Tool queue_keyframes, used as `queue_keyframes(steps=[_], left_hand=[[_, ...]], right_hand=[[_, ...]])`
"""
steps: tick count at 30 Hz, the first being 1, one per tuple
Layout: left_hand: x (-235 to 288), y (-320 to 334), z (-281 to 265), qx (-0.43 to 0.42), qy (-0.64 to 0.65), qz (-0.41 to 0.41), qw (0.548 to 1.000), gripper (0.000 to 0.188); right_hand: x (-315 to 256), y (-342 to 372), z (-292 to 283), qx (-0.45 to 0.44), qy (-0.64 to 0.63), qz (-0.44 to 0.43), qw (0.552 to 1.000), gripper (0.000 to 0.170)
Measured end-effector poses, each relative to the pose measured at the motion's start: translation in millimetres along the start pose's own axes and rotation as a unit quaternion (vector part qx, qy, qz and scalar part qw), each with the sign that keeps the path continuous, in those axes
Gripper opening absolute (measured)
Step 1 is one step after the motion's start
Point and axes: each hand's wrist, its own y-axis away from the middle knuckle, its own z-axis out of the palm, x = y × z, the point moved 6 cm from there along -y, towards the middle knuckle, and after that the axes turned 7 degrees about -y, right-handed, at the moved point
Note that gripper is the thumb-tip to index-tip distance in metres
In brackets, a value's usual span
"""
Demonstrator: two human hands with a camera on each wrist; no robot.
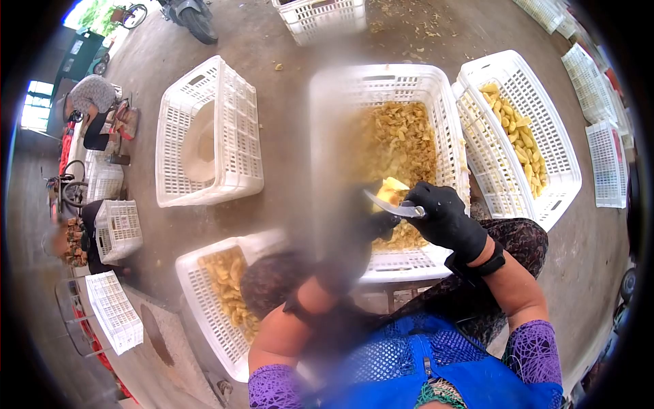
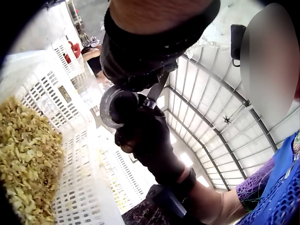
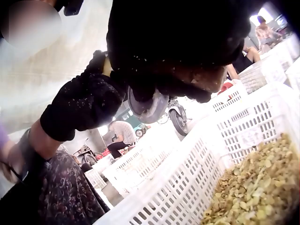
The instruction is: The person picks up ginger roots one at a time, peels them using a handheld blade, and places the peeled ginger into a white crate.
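My black-gloved right hand (image 1: 439,211) grips a knife with a curved silver blade (image 1: 398,207), its tip pointing left. The blade lies against a pale yellow peeled piece (image 1: 392,189), whose exact kind does not show. Beneath and left of it, the gloved left hand (image 1: 383,226) holds that piece; a blur in the head view covers much of this hand. Both hands are close together over a white crate (image 1: 446,146) filled with yellow-brown peelings (image 1: 409,133). In the left wrist view the left hand (image 2: 136,65) is above the right hand (image 2: 150,136).
Yellow peeled pieces fill part of a crate (image 1: 521,143) at right and another crate (image 1: 225,273) at lower left. A white crate (image 1: 238,157) holding a round pale basin-like thing stands at left. Other people (image 1: 95,99) sit farther left among crates; a motorbike (image 1: 194,20) is behind.
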Motion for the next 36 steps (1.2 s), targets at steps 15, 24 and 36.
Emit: queue_keyframes(steps=[15, 24, 36], left_hand=[[-21.5, 3.8, 8.4, -0.039, 0.201, -0.100, 0.974, 0.021], [-14.6, 7.4, 7.9, -0.004, 0.112, -0.059, 0.992, 0.019], [-10.6, 3.7, 4.1, -0.003, 0.119, -0.075, 0.990, 0.018]], right_hand=[[6.5, 2.4, 3.8, 0.046, -0.071, 0.073, 0.994, 0.019], [10.5, 4.9, 11.2, 0.005, -0.049, 0.050, 0.998, 0.018], [18.7, 9.2, 13.7, 0.007, -0.041, 0.066, 0.997, 0.018]])
